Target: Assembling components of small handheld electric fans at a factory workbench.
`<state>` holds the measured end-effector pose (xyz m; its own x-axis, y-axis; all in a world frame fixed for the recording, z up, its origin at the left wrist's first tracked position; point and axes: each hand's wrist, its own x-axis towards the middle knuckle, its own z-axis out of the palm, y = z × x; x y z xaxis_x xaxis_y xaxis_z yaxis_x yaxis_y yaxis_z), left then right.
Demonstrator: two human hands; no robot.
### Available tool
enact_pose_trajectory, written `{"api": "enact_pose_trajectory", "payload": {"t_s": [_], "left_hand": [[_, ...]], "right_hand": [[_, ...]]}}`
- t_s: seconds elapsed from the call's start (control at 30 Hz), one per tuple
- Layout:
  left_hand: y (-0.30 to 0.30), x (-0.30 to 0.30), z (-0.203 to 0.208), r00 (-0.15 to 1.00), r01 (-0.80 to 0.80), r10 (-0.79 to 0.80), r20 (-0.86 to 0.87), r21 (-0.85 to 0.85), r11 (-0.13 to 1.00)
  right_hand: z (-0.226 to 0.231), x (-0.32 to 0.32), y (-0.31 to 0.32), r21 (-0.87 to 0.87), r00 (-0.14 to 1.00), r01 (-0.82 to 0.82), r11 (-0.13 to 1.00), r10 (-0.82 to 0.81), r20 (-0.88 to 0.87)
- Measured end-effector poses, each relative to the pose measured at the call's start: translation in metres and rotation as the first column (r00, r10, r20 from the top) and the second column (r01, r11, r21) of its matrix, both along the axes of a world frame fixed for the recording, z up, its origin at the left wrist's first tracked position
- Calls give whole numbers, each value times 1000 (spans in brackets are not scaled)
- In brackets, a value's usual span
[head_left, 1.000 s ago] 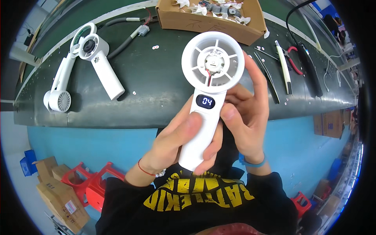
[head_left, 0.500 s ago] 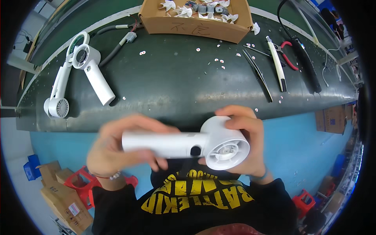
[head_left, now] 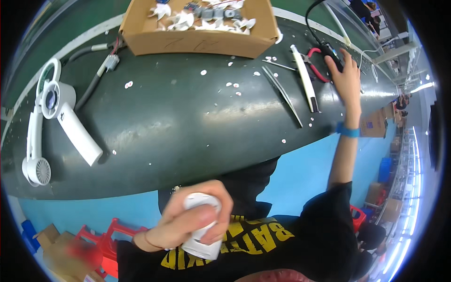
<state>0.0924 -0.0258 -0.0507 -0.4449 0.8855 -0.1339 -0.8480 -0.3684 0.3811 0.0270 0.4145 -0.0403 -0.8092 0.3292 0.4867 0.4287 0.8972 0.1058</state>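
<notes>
In the lower middle, close to my black shirt, my left hand point(head_left: 181, 223) is wrapped around a white handheld fan point(head_left: 202, 248). The fan is tilted, and the fingers cover much of it. Far to the right, my right hand point(head_left: 348, 82) reaches across the bench with its fingers over a black corded electric screwdriver point(head_left: 330, 51). The palm hides most of the tool's lower part. Just left of that hand lie red-handled pliers point(head_left: 319, 72), a white pen-shaped tool with a black end point(head_left: 305, 77) and metal tweezers point(head_left: 284, 96).
On the dark green bench point(head_left: 188, 127), a cardboard box point(head_left: 197, 43) of white fan blades and small motors stands at the back. To the left are a white fan point(head_left: 81, 134), a folding white fan point(head_left: 35, 141) and a cable connector point(head_left: 112, 62). Small white bits are scattered around.
My right hand has let go of the white fan and moved far right onto the screwdriver. My left hand has brought the fan lower and turned it. The view has shifted too.
</notes>
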Motion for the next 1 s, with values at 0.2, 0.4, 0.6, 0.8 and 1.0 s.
{"api": "enact_pose_trajectory", "payload": {"t_s": [0.2, 0.4, 0.6, 0.8, 1.0], "left_hand": [[6, 21, -40, 970, 100, -73, 231, -107, 989], [-23, 22, -31, 981, -49, 47, 189, 9, 999], [9, -1, -18, 885, -249, 201, -421, -61, 967], [15, 3, -20, 834, -260, 148, -532, -142, 955], [24, 2, -24, 804, -359, 235, -547, -131, 924]], "right_hand": [[15, 1, 76, -427, 987, 83, 900, -14, 161], [79, 11, -24, -737, 773, -532, -416, 115, -624], [55, -18, -138, -296, 438, -468, -833, 73, -896], [42, -50, -160, -288, 538, -461, -839, -6, -843], [21, -63, -161, -337, 573, -515, -788, -24, -819]]}}
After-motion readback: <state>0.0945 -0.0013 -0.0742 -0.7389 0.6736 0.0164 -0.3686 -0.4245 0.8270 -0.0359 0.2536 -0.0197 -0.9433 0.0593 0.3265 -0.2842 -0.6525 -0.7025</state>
